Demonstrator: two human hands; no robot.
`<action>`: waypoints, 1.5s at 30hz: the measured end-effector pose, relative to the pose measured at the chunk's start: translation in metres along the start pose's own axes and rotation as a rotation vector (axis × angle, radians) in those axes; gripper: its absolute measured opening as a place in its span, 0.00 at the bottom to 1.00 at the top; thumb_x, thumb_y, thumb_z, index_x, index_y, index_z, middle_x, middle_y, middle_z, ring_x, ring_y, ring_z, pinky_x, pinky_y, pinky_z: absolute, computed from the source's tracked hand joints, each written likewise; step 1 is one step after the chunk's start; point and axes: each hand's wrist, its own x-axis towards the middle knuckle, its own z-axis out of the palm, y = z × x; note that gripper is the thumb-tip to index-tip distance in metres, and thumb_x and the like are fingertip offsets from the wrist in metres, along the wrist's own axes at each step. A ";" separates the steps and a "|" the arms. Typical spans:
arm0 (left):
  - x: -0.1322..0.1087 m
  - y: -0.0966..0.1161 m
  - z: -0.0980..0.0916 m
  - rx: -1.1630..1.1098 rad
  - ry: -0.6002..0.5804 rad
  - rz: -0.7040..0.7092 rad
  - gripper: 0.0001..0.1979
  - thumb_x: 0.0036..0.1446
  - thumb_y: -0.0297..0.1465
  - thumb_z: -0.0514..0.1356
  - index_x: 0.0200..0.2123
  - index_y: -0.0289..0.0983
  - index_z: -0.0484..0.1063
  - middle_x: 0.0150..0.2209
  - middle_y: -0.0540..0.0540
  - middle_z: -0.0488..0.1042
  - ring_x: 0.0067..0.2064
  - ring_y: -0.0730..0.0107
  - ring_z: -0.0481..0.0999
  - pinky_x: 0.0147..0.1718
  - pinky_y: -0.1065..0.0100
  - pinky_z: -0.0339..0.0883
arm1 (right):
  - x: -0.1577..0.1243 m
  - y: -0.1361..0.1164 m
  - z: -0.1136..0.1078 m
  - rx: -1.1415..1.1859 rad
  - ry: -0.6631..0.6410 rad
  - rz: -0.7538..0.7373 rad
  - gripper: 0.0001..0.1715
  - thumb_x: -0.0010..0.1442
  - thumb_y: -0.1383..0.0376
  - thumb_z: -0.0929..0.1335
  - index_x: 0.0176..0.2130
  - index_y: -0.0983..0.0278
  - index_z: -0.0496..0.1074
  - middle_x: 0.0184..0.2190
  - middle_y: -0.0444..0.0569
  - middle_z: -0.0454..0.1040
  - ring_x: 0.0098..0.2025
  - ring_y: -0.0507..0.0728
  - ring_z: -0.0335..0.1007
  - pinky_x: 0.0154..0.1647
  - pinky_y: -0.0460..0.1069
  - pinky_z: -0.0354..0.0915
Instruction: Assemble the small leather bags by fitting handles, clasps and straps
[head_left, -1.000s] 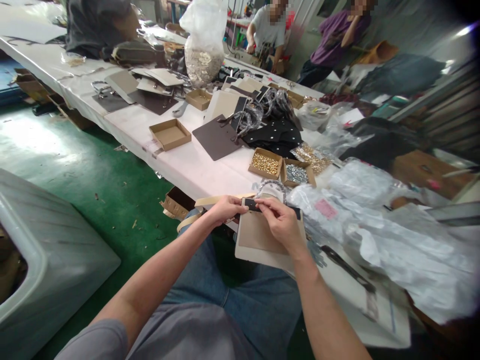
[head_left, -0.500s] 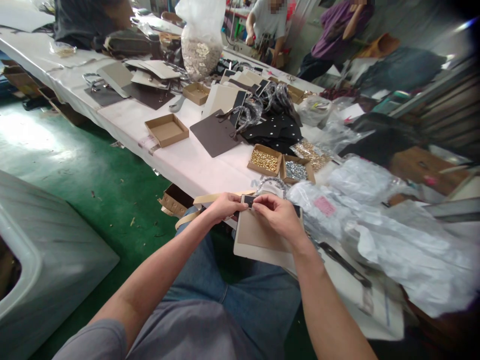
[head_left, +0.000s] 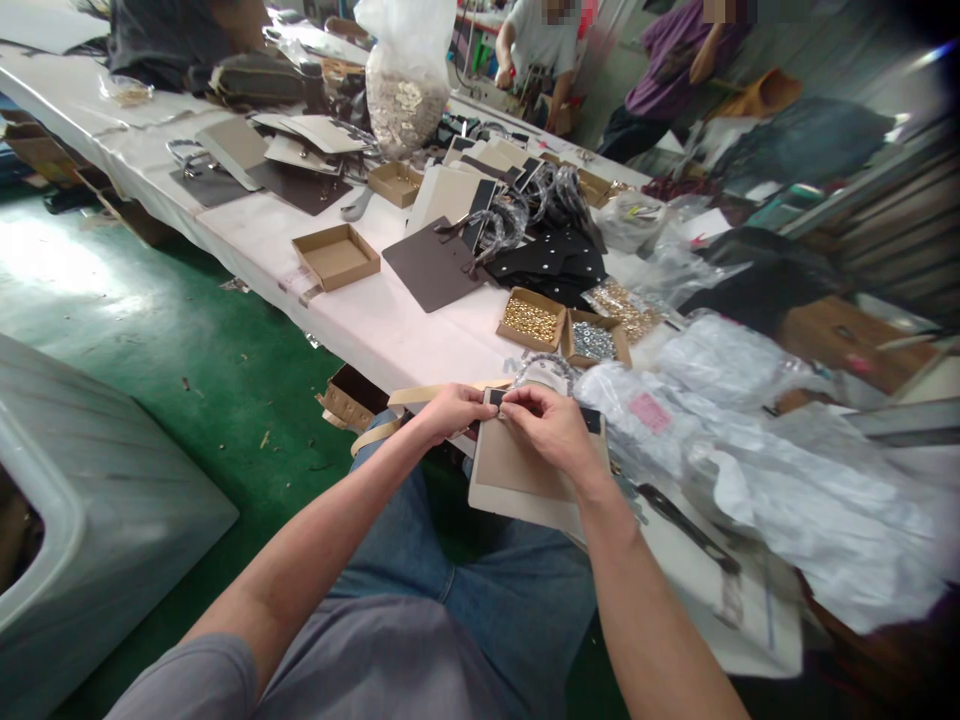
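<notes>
A beige panel [head_left: 517, 462] with a black strip along its top edge rests over my lap at the table's edge. My left hand [head_left: 456, 412] grips its upper left corner between thumb and fingers. At the black strip, just right of the left fingertips, my right hand [head_left: 551, 420] is pinched closed; whatever it holds is too small to make out. Beyond the hands stand a cardboard box of gold pieces [head_left: 531, 318] and a box of silver pieces [head_left: 594, 338]. A clear-wrapped handle [head_left: 544, 368] lies behind the panel.
An open cardboard box [head_left: 337, 257] and a dark brown panel [head_left: 435, 265] lie farther back. Plastic-wrapped bundles [head_left: 712, 420] and a black-handled tool [head_left: 686, 525] are at the right. A large grey bin [head_left: 135, 480] stands at left. People are across the table.
The right fingertips have shifted slightly left along the black strip. The left hand keeps its hold on the panel's corner. The view has moved very slightly.
</notes>
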 end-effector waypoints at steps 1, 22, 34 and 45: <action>0.000 0.000 0.000 0.004 -0.001 0.005 0.11 0.62 0.34 0.74 0.42 0.31 0.86 0.34 0.44 0.84 0.29 0.70 0.82 0.28 0.73 0.76 | 0.000 -0.001 0.001 -0.014 0.009 -0.007 0.12 0.68 0.53 0.77 0.43 0.58 0.86 0.41 0.51 0.88 0.40 0.63 0.83 0.45 0.59 0.78; -0.011 0.013 0.005 -0.001 0.006 0.002 0.11 0.61 0.33 0.75 0.42 0.32 0.86 0.30 0.48 0.81 0.26 0.75 0.75 0.26 0.75 0.69 | -0.011 -0.013 0.013 -0.237 0.139 -0.164 0.04 0.72 0.61 0.74 0.44 0.58 0.82 0.45 0.52 0.84 0.45 0.65 0.80 0.48 0.59 0.73; -0.004 0.005 0.001 -0.027 -0.014 0.003 0.12 0.60 0.35 0.76 0.39 0.32 0.84 0.30 0.46 0.81 0.26 0.73 0.75 0.26 0.74 0.70 | -0.028 -0.003 0.013 -0.188 0.151 -0.183 0.19 0.76 0.54 0.74 0.61 0.56 0.80 0.52 0.54 0.81 0.46 0.63 0.80 0.45 0.58 0.78; -0.002 0.002 0.003 -0.035 -0.008 0.012 0.13 0.60 0.35 0.74 0.42 0.31 0.86 0.32 0.46 0.82 0.28 0.73 0.77 0.28 0.73 0.73 | -0.030 -0.006 0.016 -0.225 0.160 -0.257 0.14 0.78 0.61 0.71 0.60 0.55 0.81 0.54 0.55 0.79 0.50 0.65 0.80 0.50 0.60 0.82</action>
